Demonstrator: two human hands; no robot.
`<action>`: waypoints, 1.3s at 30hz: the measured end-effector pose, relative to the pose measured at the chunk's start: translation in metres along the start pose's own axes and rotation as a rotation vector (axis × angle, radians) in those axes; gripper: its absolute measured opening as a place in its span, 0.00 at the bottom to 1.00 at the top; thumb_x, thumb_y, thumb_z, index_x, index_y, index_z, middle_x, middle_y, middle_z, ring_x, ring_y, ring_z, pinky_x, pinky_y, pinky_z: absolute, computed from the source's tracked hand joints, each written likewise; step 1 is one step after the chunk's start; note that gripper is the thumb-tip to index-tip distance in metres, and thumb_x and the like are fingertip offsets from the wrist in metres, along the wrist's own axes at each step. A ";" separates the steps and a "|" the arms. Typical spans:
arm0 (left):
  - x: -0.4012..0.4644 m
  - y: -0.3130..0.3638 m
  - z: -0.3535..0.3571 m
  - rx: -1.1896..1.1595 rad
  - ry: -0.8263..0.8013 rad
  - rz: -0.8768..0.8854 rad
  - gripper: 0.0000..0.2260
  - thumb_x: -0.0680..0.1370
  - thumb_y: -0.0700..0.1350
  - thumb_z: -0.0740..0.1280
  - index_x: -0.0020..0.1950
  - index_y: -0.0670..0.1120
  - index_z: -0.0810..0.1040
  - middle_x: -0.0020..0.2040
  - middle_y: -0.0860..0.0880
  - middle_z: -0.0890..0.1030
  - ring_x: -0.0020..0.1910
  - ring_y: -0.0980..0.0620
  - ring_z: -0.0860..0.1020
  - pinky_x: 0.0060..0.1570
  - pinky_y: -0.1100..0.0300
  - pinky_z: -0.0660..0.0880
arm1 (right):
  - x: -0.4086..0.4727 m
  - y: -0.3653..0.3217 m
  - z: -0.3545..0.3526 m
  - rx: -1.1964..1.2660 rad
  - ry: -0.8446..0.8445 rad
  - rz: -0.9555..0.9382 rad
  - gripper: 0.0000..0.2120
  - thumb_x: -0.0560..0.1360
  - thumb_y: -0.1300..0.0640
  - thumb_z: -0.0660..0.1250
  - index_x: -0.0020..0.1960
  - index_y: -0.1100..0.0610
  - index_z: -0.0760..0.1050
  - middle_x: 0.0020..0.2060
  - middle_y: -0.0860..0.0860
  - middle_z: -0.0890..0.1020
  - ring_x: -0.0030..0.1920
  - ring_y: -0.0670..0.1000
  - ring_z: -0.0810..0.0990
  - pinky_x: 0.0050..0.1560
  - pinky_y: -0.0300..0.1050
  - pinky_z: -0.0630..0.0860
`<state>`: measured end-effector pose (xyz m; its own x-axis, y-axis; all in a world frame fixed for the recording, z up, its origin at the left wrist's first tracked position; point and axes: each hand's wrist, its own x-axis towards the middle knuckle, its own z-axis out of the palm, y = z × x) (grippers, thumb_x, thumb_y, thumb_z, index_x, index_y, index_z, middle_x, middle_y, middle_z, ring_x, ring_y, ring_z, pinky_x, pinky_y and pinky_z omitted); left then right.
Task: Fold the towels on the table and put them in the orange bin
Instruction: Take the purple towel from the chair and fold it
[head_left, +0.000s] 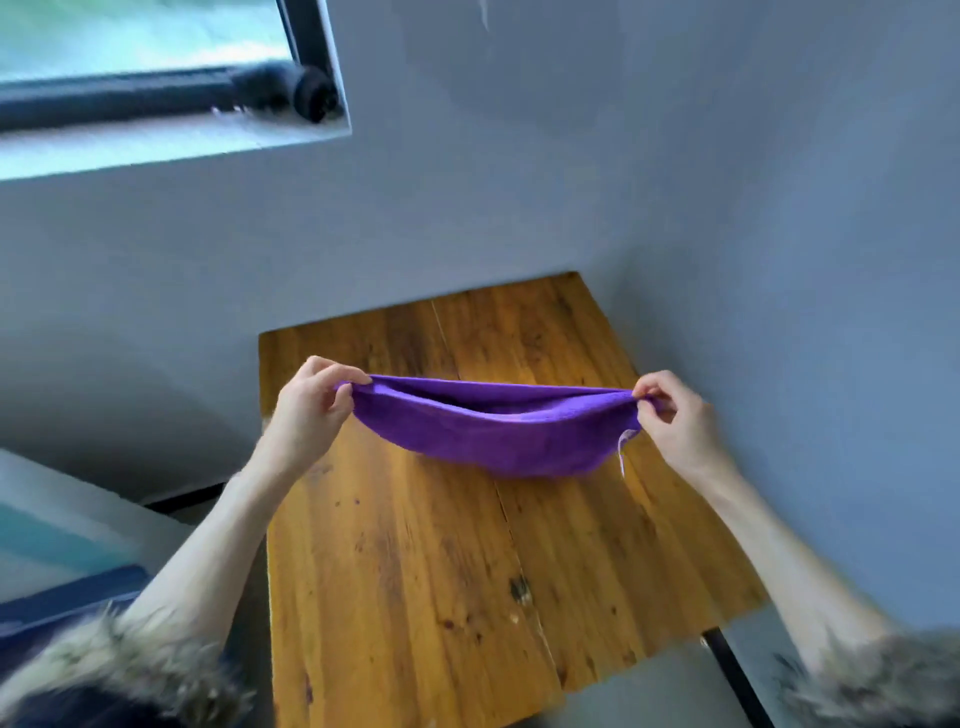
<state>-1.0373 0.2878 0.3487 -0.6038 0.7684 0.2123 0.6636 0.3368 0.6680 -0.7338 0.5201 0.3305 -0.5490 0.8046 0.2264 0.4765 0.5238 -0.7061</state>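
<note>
My table (415, 571) is made of worn orange-brown planks, dark-stained in spots, with a seam running down the middle. Its far end sits in a corner where two plain grey-blue walls (571, 182) meet. Up to my left a window (130, 41) is set deep in the wall, with a black frame, a pale sill (171, 145) and cool daylight coming through. A dark table leg (732, 670) shows at the near right edge, over grey floor. Low on my left the surroundings blur into pale and blue shapes.
</note>
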 end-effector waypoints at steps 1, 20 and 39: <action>0.005 0.008 -0.007 0.021 0.002 0.009 0.12 0.77 0.31 0.61 0.50 0.41 0.82 0.49 0.44 0.75 0.44 0.49 0.74 0.46 0.64 0.67 | 0.008 -0.006 -0.006 0.003 0.005 -0.034 0.18 0.72 0.71 0.64 0.43 0.46 0.72 0.39 0.45 0.78 0.41 0.35 0.76 0.42 0.20 0.68; 0.014 0.045 -0.075 0.301 0.039 -0.064 0.11 0.76 0.31 0.61 0.52 0.40 0.80 0.46 0.43 0.74 0.47 0.38 0.77 0.47 0.59 0.67 | 0.070 -0.074 -0.042 -0.163 -0.271 -0.234 0.11 0.73 0.69 0.61 0.50 0.59 0.79 0.45 0.49 0.77 0.46 0.46 0.74 0.48 0.32 0.66; 0.007 0.041 -0.101 0.378 -0.065 -0.011 0.17 0.74 0.25 0.58 0.49 0.41 0.81 0.48 0.44 0.73 0.48 0.43 0.76 0.47 0.60 0.69 | 0.100 -0.090 -0.050 -0.140 -0.249 -0.216 0.08 0.76 0.64 0.64 0.49 0.62 0.81 0.45 0.51 0.79 0.46 0.48 0.76 0.47 0.39 0.71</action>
<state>-1.0590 0.2524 0.4501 -0.5904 0.7925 0.1531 0.7807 0.5126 0.3573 -0.7972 0.5677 0.4505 -0.7896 0.5874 0.1774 0.4115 0.7214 -0.5569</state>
